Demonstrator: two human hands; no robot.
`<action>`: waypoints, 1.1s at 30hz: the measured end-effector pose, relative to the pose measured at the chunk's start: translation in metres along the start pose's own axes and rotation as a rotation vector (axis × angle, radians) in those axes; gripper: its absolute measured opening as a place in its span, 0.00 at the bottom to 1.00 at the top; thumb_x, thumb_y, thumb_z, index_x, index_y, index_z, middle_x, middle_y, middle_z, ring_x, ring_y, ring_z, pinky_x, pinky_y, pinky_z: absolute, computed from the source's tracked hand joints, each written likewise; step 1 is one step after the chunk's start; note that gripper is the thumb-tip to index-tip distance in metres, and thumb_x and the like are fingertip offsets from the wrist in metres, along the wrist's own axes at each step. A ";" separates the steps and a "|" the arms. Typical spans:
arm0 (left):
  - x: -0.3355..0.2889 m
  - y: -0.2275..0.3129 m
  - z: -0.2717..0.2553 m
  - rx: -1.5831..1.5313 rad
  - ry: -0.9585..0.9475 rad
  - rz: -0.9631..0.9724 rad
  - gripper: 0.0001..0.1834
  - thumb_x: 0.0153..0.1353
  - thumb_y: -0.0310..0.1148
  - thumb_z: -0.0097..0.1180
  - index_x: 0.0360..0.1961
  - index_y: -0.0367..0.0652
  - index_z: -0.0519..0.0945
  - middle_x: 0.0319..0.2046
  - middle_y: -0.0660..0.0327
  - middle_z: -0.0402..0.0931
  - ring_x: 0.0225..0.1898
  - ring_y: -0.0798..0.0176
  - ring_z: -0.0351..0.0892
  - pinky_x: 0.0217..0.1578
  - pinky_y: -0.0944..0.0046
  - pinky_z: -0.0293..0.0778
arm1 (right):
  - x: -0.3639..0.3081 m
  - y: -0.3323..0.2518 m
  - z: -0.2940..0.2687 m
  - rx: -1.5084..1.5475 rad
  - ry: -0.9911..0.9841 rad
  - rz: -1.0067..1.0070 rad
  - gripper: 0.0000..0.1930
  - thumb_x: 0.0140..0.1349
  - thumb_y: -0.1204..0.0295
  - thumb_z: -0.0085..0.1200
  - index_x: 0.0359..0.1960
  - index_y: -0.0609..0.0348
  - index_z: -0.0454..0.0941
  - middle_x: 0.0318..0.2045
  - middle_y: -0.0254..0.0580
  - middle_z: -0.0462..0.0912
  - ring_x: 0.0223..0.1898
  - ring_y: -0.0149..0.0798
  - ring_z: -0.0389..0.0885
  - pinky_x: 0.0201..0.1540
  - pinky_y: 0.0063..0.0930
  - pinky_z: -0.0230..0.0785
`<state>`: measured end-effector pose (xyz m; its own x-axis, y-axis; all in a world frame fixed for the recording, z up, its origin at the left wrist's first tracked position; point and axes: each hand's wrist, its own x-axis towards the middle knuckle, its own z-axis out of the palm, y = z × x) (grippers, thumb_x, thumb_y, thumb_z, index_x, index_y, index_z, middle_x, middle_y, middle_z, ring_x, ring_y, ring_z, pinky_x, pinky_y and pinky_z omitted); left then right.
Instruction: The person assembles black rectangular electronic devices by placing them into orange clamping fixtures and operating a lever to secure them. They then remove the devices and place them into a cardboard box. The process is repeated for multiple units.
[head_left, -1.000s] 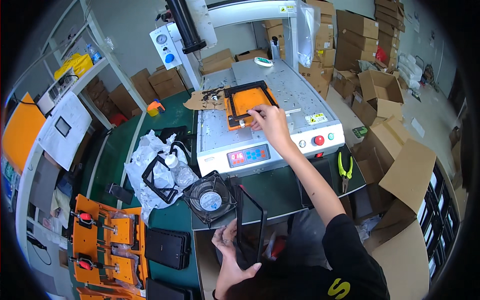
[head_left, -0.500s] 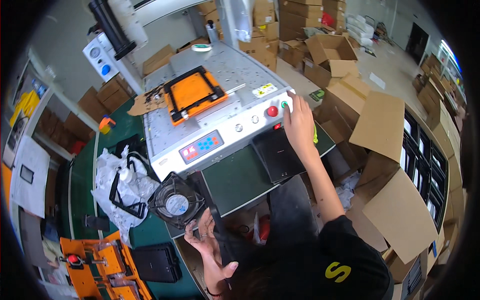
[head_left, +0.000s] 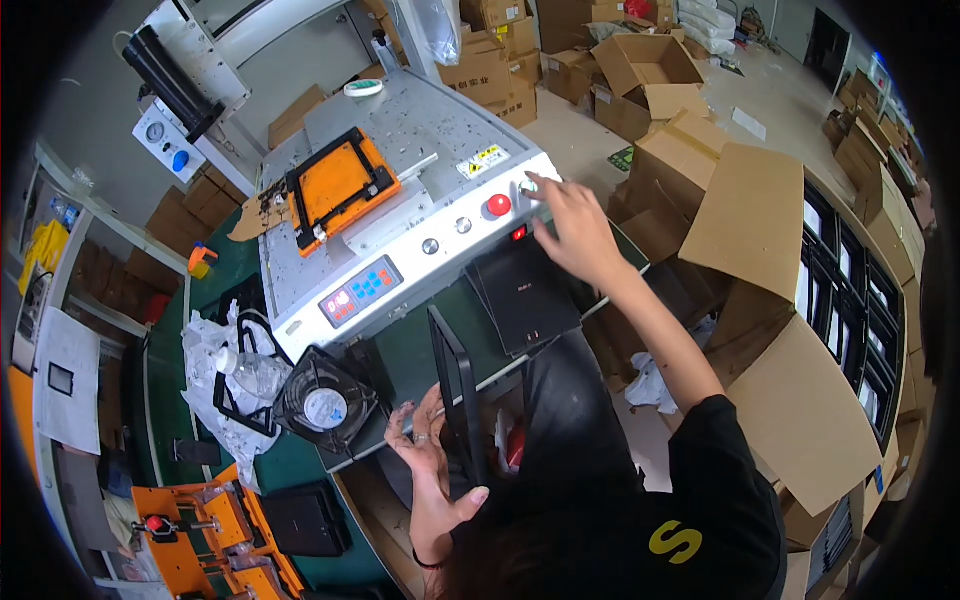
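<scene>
My right hand (head_left: 578,232) reaches to the right end of the white machine's front panel (head_left: 410,245). Its index finger is on a green-lit button (head_left: 528,187), beside a round red button (head_left: 498,205); the hand holds nothing. Low in the middle, my left hand (head_left: 432,455) has a thin black rectangular frame (head_left: 468,400) between thumb and fingers, held upright on its edge. Part of the grip is hidden behind the frame. On the machine bed lies an orange fixture (head_left: 342,188) with a black frame seated around it.
Flat black panels (head_left: 525,300) lie on the green table under the machine's front edge. A black fan (head_left: 325,400) and a clear bottle (head_left: 255,375) on white plastic stand left. Orange clamp fixtures (head_left: 215,530) are at lower left. Open cardboard boxes (head_left: 745,220) crowd the right.
The view has shifted, so the machine sits further left. My right index finger stays at the green button. The black frame in my left hand has risen and now shows more of its outline.
</scene>
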<state>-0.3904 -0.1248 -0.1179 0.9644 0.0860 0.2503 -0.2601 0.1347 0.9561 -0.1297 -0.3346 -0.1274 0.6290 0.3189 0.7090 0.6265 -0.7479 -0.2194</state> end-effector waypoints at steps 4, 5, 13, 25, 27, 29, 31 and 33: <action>-0.003 0.003 0.012 -0.012 -0.034 -0.020 0.61 0.39 0.44 0.68 0.64 0.42 0.35 0.62 0.38 0.49 0.64 0.45 0.53 0.64 0.52 0.45 | 0.001 0.012 -0.003 0.070 -0.076 0.118 0.26 0.55 0.67 0.56 0.56 0.60 0.67 0.43 0.53 0.79 0.49 0.51 0.73 0.53 0.40 0.62; -0.004 0.011 0.021 -0.011 -0.013 -0.042 0.61 0.40 0.45 0.68 0.65 0.42 0.36 0.62 0.40 0.50 0.64 0.47 0.53 0.64 0.54 0.45 | -0.001 0.005 -0.006 0.101 -0.074 0.115 0.27 0.56 0.66 0.57 0.57 0.60 0.67 0.43 0.53 0.79 0.49 0.52 0.72 0.53 0.39 0.62; -0.023 0.004 0.008 0.561 -0.124 0.015 0.65 0.36 0.39 0.73 0.64 0.36 0.35 0.61 0.39 0.50 0.64 0.45 0.53 0.62 0.51 0.52 | -0.079 -0.138 -0.027 2.062 -0.682 0.258 0.66 0.43 0.55 0.71 0.69 0.45 0.22 0.66 0.56 0.49 0.65 0.51 0.58 0.65 0.48 0.49; -0.050 -0.081 0.005 -1.061 -0.355 -0.944 0.76 0.30 0.79 0.55 0.69 0.35 0.37 0.63 0.34 0.51 0.63 0.32 0.54 0.63 0.37 0.48 | -0.124 -0.174 0.026 2.661 -0.913 0.246 0.63 0.41 0.38 0.61 0.70 0.54 0.33 0.60 0.72 0.59 0.60 0.58 0.66 0.64 0.47 0.52; -0.036 -0.070 0.012 -0.874 -0.419 -1.069 0.74 0.33 0.79 0.54 0.69 0.37 0.38 0.62 0.34 0.52 0.63 0.32 0.55 0.63 0.35 0.48 | -0.125 -0.147 0.001 2.048 -0.862 0.379 0.58 0.45 0.44 0.62 0.70 0.57 0.40 0.60 0.70 0.60 0.58 0.57 0.68 0.64 0.41 0.54; -0.061 -0.122 0.007 -1.713 -0.712 -0.422 0.71 0.35 0.73 0.59 0.70 0.42 0.38 0.62 0.39 0.53 0.62 0.34 0.57 0.62 0.36 0.50 | -0.112 -0.124 -0.013 0.975 -0.518 0.208 0.52 0.47 0.46 0.62 0.68 0.58 0.48 0.60 0.71 0.60 0.57 0.59 0.67 0.63 0.42 0.54; -0.046 -0.110 0.002 -1.709 -0.685 -0.320 0.67 0.39 0.69 0.60 0.70 0.44 0.37 0.63 0.40 0.52 0.62 0.34 0.55 0.62 0.36 0.50 | -0.090 -0.128 -0.026 0.084 -0.227 0.233 0.50 0.47 0.48 0.63 0.67 0.59 0.51 0.60 0.72 0.58 0.58 0.65 0.63 0.62 0.48 0.53; -0.035 -0.102 -0.003 -1.633 -0.585 -0.346 0.67 0.38 0.67 0.63 0.70 0.48 0.38 0.64 0.40 0.51 0.62 0.33 0.56 0.62 0.35 0.50 | -0.090 -0.128 -0.013 -0.173 -0.279 0.419 0.50 0.47 0.49 0.64 0.67 0.57 0.52 0.60 0.76 0.54 0.59 0.69 0.57 0.59 0.56 0.52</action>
<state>-0.3975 -0.1389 -0.2242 0.7750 -0.4389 0.4546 0.5141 0.8563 -0.0496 -0.2724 -0.2756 -0.1550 0.9224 0.0975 0.3739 0.2250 -0.9221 -0.3148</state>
